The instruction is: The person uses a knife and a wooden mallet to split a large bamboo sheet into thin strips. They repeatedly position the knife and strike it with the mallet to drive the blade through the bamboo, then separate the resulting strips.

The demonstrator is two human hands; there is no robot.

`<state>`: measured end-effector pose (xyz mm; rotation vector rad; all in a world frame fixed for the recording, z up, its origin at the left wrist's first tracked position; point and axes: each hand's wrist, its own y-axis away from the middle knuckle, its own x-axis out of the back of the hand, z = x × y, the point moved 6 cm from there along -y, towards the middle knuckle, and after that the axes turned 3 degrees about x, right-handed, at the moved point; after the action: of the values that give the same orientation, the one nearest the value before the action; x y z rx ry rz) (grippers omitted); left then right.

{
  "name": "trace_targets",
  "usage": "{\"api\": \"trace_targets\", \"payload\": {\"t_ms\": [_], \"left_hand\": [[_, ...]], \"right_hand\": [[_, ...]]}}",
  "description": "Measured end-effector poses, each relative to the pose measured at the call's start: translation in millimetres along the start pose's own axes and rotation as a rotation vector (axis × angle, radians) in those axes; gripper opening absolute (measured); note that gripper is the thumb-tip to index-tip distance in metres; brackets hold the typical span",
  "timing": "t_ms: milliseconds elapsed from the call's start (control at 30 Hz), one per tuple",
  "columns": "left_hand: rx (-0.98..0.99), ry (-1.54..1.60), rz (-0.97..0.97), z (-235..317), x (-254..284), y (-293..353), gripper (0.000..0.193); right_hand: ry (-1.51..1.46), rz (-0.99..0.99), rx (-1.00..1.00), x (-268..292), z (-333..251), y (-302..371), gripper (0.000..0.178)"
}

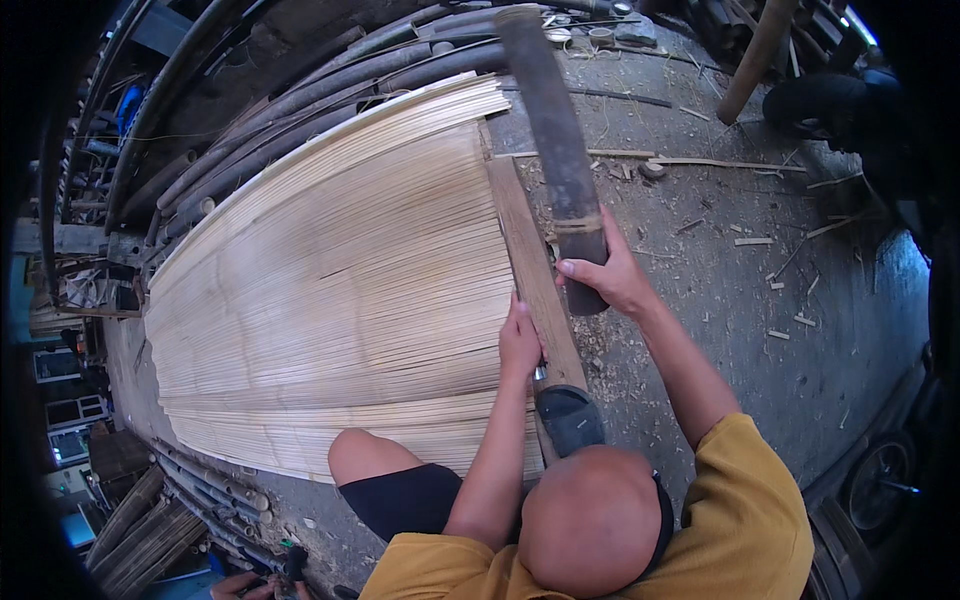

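My right hand (612, 272) is wrapped round the near end of a long dark bamboo piece (560, 130), which slants up and away over the floor. My left hand (520, 340) is closed at the right edge of a wide mat of pale bamboo slats (340, 270). What it grips is mostly hidden; a small shiny metal bit shows just below the fingers. Along that edge of the mat runs a wooden plank (530, 250), and the bamboo piece overlaps its right side in the view. A dark blue, rounded thing (570, 415) rests on the plank's near end.
Bamboo poles (380, 75) lie stacked beyond the mat, with more poles (215, 490) at the lower left. Offcuts and shavings litter the concrete floor (720, 300). A wooden post (758, 60) rises at the far right. Another person's hands (250, 585) show at the lower left edge.
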<state>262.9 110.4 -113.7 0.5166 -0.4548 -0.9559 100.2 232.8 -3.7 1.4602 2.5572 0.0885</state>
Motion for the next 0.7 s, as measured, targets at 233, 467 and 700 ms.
{"api": "trace_targets", "payload": {"t_ms": [233, 467, 700], "left_hand": [[0.089, 0.01, -0.022, -32, 7, 14, 0.057], [0.113, 0.149, -0.052, -36, 1, 23, 0.056], [0.129, 0.126, -0.049, -42, 16, 20, 0.056]], "right_hand": [[0.29, 0.084, 0.45, 16, -161, -10, 0.088], [0.053, 0.296, 0.97, 67, -243, 18, 0.064], [0.869, -0.048, -0.03, 16, 44, -11, 0.085]]}}
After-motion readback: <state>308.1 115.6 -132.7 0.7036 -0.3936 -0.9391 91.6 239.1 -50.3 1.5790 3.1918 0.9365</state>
